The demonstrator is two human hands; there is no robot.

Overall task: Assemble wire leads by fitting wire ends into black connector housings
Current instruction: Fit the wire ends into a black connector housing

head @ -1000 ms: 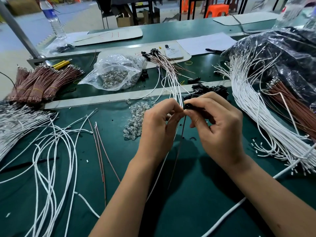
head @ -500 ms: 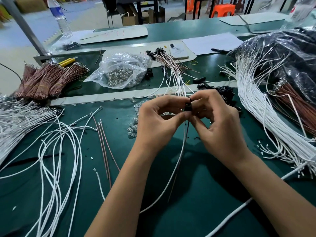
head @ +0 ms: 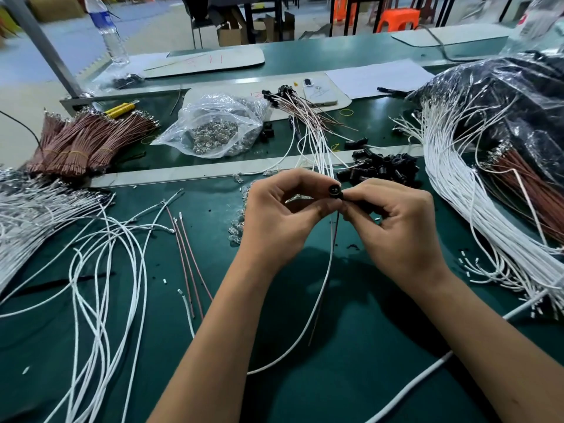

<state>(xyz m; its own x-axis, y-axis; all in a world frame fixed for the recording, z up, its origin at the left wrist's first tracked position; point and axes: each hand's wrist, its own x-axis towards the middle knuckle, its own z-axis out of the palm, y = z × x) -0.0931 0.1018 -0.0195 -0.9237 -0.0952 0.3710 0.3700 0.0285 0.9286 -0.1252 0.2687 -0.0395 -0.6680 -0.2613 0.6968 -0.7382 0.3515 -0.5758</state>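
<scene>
A small round black connector housing (head: 334, 190) is held above the green table between both hands, its open face turned up. My left hand (head: 282, 218) pinches it from the left with thumb and forefinger. From the right, my right hand (head: 396, 227) grips its rear end with curled fingers. A white wire (head: 328, 270) and a thin brown wire (head: 317, 319) hang down from the housing onto the table. A pile of loose black housings (head: 381, 167) lies just behind my hands. Finished leads (head: 308, 123) fan out farther back.
Loose white wires (head: 100, 270) sprawl at the left, with two brown wires (head: 189, 264) beside them. Bundled brown wires (head: 88, 141) and a clear bag of metal terminals (head: 213, 129) sit at the back. A thick white wire bundle (head: 476, 203) and a black plastic bag (head: 512, 105) fill the right.
Both hands have lifted the housing slightly and turned it so its open face points up. The wires still hang from it.
</scene>
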